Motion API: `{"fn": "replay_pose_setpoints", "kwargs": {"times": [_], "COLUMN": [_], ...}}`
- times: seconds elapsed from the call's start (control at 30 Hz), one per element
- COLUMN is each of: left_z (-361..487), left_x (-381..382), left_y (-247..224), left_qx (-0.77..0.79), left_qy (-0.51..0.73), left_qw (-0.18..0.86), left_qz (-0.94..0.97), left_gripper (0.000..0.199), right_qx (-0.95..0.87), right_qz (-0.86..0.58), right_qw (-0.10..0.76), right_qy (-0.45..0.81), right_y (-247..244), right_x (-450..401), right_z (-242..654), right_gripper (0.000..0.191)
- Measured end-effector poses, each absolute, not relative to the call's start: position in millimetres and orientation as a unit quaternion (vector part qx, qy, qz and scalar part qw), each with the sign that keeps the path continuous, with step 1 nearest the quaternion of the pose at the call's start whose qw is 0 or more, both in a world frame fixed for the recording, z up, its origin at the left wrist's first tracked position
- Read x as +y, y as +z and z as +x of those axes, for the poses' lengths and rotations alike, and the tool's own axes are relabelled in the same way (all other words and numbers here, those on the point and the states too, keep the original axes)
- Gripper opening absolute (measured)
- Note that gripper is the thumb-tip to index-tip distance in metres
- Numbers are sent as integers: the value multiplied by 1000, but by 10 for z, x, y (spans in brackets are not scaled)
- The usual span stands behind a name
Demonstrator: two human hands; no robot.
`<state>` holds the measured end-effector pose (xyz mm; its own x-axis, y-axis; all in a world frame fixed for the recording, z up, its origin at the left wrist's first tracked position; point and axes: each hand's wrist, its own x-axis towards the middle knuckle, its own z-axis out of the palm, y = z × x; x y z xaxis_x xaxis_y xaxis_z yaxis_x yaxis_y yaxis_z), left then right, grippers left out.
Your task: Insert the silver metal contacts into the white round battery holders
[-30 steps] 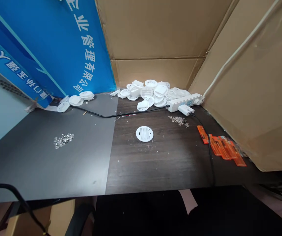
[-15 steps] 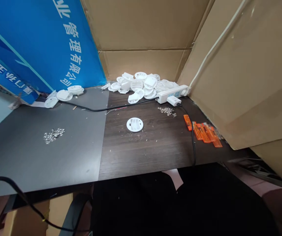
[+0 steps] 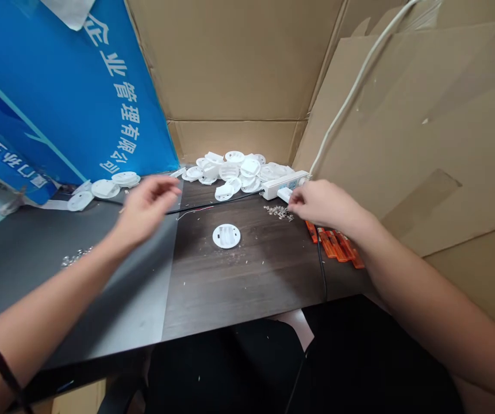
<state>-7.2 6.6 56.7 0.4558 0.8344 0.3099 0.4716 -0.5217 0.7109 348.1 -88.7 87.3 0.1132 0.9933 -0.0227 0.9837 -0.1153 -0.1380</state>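
Observation:
My left hand (image 3: 150, 207) hovers over the left part of the table, its fingers loosely bent and apart with nothing seen in them. My right hand (image 3: 322, 204) is beside the pile of small metal pieces (image 3: 279, 212), its fingers curled together; whether anything is between the fingertips is hidden. Between the hands, a round white plastic part (image 3: 226, 236) with slots and a ribbed recess lies flat on the dark wood-grain tabletop (image 3: 213, 293). A second pile of small shiny metal pieces (image 3: 75, 257) lies by my left forearm, which partly covers it.
A heap of white plastic parts (image 3: 230, 171) lies at the back. More round white parts (image 3: 106, 188) are at the left. A white power strip (image 3: 284, 183), black cable (image 3: 321, 270) and orange flat pieces (image 3: 337, 246) are at the right. Cardboard walls (image 3: 238, 63) enclose the back.
Both my hands have come into view over the table, the left at the left side and the right by the metal pieces. The camera view has shifted slightly.

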Motion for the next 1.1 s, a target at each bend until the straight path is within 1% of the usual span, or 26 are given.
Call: {"fn": "replay_pose_setpoints", "kwargs": {"times": [0.03,0.07,0.13,0.17,0.23,0.4,0.43,0.5,0.57,0.63,0.7,0.73,0.8,0.87,0.9,1.0,1.1], "left_z": [-12,54,185,244,339,455,465,476,479,476,471,470,467,465,463,452,438], "left_x": [44,5,-100,-156,-249,-332,-335,-339,-341,-341,-338,-336,-330,-324,-321,-313,-313], "left_y": [452,340,161,103,48,74,76,66,42,16,-3,-10,-18,-23,-26,-41,-54], "left_qx": [394,379,353,350,362,374,372,367,363,359,355,351,346,343,342,339,334], "left_qy": [281,219,108,81,80,82,85,101,123,135,136,137,139,140,141,154,170], "left_qw": [284,287,269,251,233,258,265,277,286,293,295,295,292,289,288,286,287], "left_qz": [828,852,889,899,899,887,885,882,878,876,877,878,881,883,883,883,881], "left_gripper": [73,86,110,116,113,85,82,83,86,86,86,86,86,85,86,90,95], "right_qx": [-647,-641,-636,-637,-636,-638,-638,-633,-630,-634,-639,-635,-619,-607,-611,-628,-655], "right_qz": [-760,-764,-766,-765,-764,-761,-760,-766,-773,-769,-733,-706,-643,-598,-582,-557,-539], "right_qw": [-25,-53,-84,-90,-106,-120,-119,-105,-59,41,172,232,315,345,351,349,348], "right_qy": [50,48,38,35,28,18,18,23,39,77,156,209,322,392,407,417,400], "right_y": [773,693,596,573,558,558,563,584,619,649,645,625,550,442,383,226,115], "right_x": [-817,-768,-721,-714,-714,-697,-693,-693,-704,-719,-728,-727,-708,-668,-643,-574,-548], "right_z": [3490,3494,3486,3475,3445,3379,3378,3395,3427,3448,3423,3386,3260,3091,3004,2793,2707], "right_gripper": [13,13,14,14,15,18,17,15,11,9,10,14,23,27,28,32,30]}}
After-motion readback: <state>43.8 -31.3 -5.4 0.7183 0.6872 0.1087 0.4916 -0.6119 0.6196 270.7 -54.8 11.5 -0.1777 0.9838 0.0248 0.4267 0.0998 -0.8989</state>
